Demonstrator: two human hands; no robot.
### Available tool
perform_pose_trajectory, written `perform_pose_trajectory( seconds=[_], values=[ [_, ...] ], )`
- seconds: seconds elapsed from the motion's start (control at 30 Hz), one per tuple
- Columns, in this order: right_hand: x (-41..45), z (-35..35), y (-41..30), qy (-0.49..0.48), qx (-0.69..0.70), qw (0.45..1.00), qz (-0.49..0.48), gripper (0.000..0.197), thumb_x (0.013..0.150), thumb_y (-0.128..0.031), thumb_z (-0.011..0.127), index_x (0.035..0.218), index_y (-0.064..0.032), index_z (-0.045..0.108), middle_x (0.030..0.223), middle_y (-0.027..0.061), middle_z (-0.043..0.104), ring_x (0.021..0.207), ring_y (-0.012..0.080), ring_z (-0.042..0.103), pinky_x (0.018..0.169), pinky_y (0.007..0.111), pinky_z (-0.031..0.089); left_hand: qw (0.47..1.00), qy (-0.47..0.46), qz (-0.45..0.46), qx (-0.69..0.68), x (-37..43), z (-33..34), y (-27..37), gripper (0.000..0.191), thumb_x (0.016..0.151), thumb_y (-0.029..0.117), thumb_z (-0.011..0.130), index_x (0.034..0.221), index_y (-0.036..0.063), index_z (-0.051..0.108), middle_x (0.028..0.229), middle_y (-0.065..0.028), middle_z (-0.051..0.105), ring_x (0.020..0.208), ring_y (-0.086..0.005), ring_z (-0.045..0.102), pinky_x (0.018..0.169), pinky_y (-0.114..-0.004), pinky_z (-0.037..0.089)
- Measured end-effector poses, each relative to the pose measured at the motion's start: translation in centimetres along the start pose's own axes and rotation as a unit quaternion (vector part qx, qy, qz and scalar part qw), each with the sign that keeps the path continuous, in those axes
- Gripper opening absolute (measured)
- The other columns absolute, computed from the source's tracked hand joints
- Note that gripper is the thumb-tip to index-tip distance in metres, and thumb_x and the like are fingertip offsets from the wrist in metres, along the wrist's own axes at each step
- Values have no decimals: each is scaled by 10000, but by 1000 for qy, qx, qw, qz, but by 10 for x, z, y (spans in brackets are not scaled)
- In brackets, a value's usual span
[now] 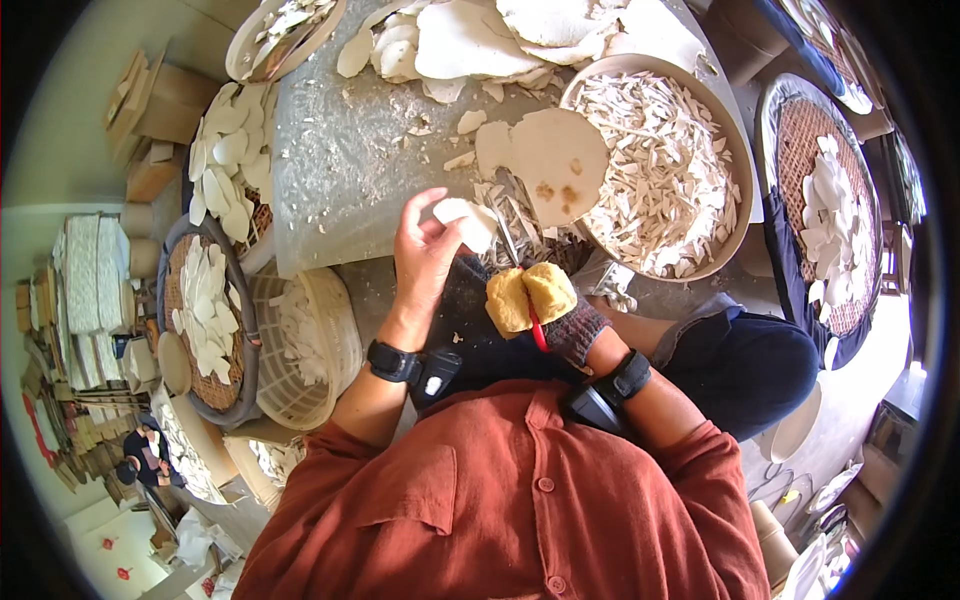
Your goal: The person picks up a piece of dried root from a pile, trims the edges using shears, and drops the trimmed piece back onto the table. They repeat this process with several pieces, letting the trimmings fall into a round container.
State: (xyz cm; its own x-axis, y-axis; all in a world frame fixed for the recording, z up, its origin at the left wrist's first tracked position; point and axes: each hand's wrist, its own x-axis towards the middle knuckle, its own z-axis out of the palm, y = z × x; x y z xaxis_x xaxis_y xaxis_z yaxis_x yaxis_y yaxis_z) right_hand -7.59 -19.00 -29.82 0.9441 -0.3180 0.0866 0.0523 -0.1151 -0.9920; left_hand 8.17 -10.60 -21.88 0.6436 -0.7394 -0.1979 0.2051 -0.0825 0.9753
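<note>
My bare left hand (425, 244) holds a thin pale slice (472, 225) between thumb and fingers. My right hand (566, 307), in a dark knitted glove, grips scissors (508, 238) with red handles, padded with yellow foam (530, 292). The blades point up and away from me, touching or close beside the slice's right edge; whether they are parted is unclear. Beyond the blades lie large flat pale pieces (559, 161), one with brown spots, against a round tray (742, 217) heaped with narrow cut strips (652, 165).
A metal-topped table (337, 172) bears large pale sheets (472, 41) and crumbs. To the left stand a plastic basket (341, 337) and a round woven tray (251, 337) of slices. Another woven tray (866, 202) is at right. A person (146, 454) is far off at lower left.
</note>
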Motion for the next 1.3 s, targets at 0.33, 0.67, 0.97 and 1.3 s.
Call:
perform_pose_trajectory(
  seconds=[0.33, 0.67, 0.97, 1.3],
  values=[
    [-8, -3, -24, -23, -207, 975, -76, 160, 749, -88, 594, 895, -28, 623, 843, 111, 633, 809, 267, 604, 681, 337, 476, 997, 59, -3, -57, 4, 5, -7, 410, 854, 67, 547, 1241, 28, 418, 979, -135, 618, 817, -189, 630, 646, -279, 541],
    [-10, -5, -7, 21, -220, 967, -128, 193, 708, -84, 624, 897, -43, 627, 843, 107, 640, 781, 276, 605, 680, 343, 478, 997, 33, -54, -47, 2, 11, -5, 416, 848, 64, 548, 1244, -4, 439, 892, -135, 634, 728, -196, 642, 590, -274, 545],
    [-13, -3, -7, 5, -111, 993, -34, 183, 785, -92, 572, 960, -45, 604, 907, 90, 634, 852, 229, 602, 743, 321, 474, 996, 0, -80, -23, 5, 3, 1, 376, 839, 95, 565, 1195, 9, 478, 880, -107, 630, 708, -188, 641, 579, -268, 530],
    [-4, -8, -18, -46, -183, 980, -68, 142, 781, -139, 576, 871, -33, 607, 843, 119, 627, 770, 276, 602, 651, 359, 478, 995, -41, -65, 68, 0, -23, 10, 233, 835, 165, 589, 1026, 33, 596, 787, -17, 624, 591, -59, 546, 505, -180, 441]
  ],
)
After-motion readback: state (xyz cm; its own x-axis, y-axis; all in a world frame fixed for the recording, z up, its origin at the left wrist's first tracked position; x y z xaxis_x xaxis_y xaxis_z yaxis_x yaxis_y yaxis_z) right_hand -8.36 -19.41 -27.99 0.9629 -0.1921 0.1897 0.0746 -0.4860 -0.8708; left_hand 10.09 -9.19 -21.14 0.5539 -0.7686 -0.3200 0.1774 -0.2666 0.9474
